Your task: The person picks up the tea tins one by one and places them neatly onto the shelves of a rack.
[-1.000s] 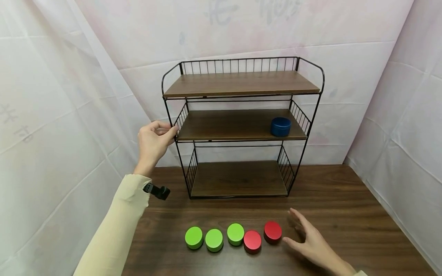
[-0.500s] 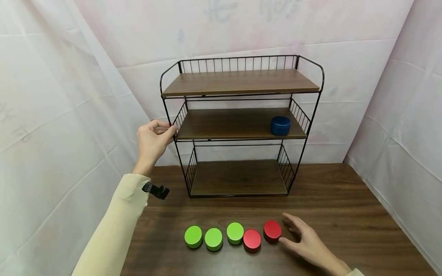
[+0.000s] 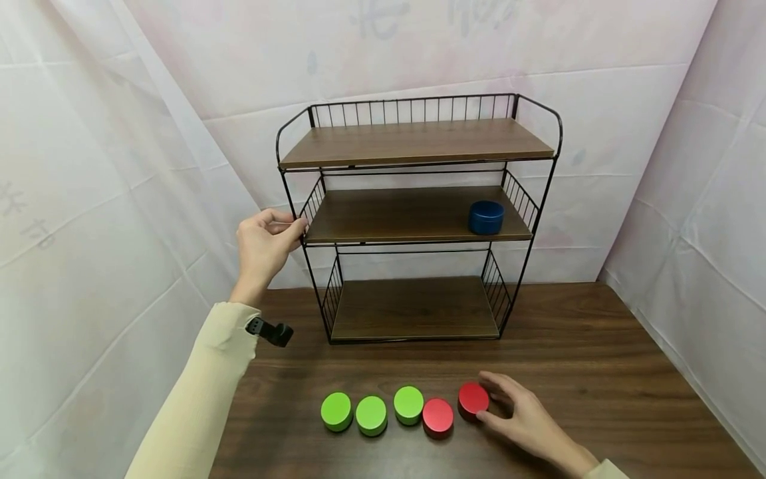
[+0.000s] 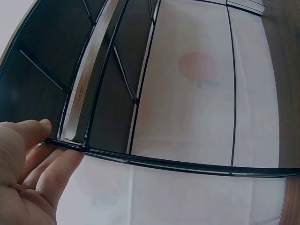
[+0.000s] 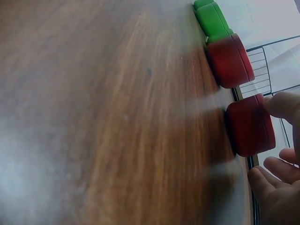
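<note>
My left hand pinches the left front post of a three-tier black wire rack at its middle shelf. In the left wrist view, the thumb and curled fingers lie on either side of the dark frame. At the right end of the row of tins, my right hand reaches around the near side of a round red tin. Its thumb appears to touch that tin's lid edge in the right wrist view, while the other fingers stand apart from it. A second red tin sits just left.
Three green tins stand left of the red ones on the wooden table. A blue tin sits at the right end of the rack's middle shelf. White cloth hangs behind and at both sides.
My right hand has moved left, from beside the right-hand red tin to around its edge. The left hand keeps its hold on the rack, and the tins have stayed in place.
</note>
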{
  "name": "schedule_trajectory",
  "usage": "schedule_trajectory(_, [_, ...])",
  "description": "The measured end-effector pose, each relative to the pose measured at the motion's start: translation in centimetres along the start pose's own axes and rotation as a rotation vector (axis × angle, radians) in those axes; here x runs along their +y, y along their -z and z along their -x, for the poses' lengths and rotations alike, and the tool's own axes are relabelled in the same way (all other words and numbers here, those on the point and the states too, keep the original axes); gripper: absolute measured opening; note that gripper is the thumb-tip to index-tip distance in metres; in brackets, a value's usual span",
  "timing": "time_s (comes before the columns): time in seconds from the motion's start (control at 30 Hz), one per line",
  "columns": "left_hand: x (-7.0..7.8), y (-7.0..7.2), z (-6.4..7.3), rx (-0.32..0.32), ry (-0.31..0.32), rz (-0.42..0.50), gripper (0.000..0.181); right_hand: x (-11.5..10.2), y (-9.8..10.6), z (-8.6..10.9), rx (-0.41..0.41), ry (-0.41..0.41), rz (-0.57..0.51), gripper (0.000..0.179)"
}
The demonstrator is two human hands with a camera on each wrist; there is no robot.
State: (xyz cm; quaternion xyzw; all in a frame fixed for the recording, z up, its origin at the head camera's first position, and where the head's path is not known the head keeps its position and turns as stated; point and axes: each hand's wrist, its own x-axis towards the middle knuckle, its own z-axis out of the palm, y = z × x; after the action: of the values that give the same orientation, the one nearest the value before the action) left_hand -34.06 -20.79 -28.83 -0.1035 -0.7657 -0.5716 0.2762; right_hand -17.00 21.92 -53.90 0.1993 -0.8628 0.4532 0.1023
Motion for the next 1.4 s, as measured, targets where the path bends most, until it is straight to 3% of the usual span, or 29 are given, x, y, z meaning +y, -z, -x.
schedule_trajectory(0.33, [0.2, 0.0, 0.0, 0.0, -0.01, -0.016, 0.02, 0.1, -0.1, -0.1, -0.026, 0.001, -0.054, 0.055])
schedule_trajectory(1.1, [0.0, 0.1, 0.0, 0.0, -0.005, -0.027, 0.021, -1.1, 0.6, -1.0, -0.131, -0.061, 0.179, 0.06])
schedule_trajectory(1.4, [0.1, 0.1, 0.0, -0.002, -0.005, -0.028, 0.02, -1.3, 1.1, -1.2, -0.186, -0.07, 0.123, 0.055])
